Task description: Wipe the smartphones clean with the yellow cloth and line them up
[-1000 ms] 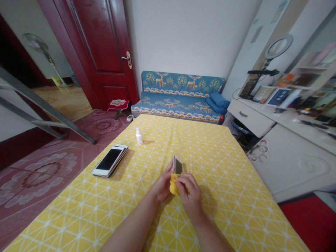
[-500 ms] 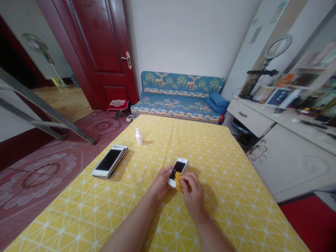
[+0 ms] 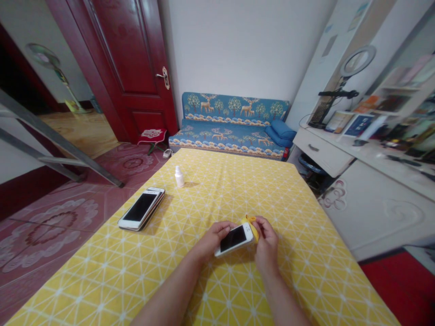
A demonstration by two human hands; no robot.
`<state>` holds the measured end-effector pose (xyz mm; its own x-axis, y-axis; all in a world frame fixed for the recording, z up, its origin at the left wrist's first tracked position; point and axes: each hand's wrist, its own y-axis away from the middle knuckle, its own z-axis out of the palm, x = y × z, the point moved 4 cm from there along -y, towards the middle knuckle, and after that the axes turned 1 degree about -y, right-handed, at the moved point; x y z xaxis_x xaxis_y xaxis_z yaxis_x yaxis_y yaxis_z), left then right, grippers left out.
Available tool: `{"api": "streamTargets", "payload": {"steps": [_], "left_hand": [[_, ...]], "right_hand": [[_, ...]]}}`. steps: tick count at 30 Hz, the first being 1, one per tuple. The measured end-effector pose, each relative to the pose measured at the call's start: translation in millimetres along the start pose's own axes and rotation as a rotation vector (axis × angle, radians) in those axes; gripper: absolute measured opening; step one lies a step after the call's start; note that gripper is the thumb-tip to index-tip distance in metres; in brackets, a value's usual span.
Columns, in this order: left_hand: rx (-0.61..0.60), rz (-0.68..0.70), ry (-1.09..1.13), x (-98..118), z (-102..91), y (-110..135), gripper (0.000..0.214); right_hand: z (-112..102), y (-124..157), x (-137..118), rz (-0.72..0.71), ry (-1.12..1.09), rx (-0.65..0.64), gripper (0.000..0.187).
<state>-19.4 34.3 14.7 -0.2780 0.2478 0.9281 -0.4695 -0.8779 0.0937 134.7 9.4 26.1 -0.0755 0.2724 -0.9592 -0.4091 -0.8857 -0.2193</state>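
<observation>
You've got the slim white rectangular phone with a black screen up between your hands, in front of you, over the table with its yellow, white-lined cover. Key relation: its long axis runs crosswise, hand to hand, slanting from the near left end out to the far right end, screen up towards you. Your left hand is on the left end, thumb over the face along the far edge, fingers mostly hidden underneath, so it's closed on the phone. Your right hand is at the opposite end, fingers pinched narrow on a soft yellow cloth, which sits right against that right end. Can't tell whether the right fingers touch the phone itself or only the cloth. Left looks like the supporting side; right is nearer the tip, cloth between. Phone seems lifted just clear of the table, though the near edge is hard to judge. Well off to the left, near the table's edge, lies a larger white phone with a black screen, on top of another flat thing; beyond it stands a small white plastic bottle, upright, apart from both hands.
</observation>
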Motion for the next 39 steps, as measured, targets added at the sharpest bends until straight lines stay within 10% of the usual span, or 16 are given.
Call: {"api": "streamTargets", "payload": {"steps": [10,24,30,39], "left_hand": [[-0.212,-0.32,0.377,-11,16.8,5,0.048],[0.241,-0.081,0.827,-27,-5.4,-11,0.014],[0.234,-0.054,0.916,-28,-15.5,-11,0.011],[0.107,0.09,1.027,-6,-8.2,-10,0.023]], "right_hand": [[7,6,13,0.081,0.045,0.03,0.024],[38,33,-14,-0.257,0.157,-0.24,0.005],[42,41,-21,-0.47,0.295,-0.261,0.011],[52,40,-1,-0.352,0.385,-0.38,0.02]]}}
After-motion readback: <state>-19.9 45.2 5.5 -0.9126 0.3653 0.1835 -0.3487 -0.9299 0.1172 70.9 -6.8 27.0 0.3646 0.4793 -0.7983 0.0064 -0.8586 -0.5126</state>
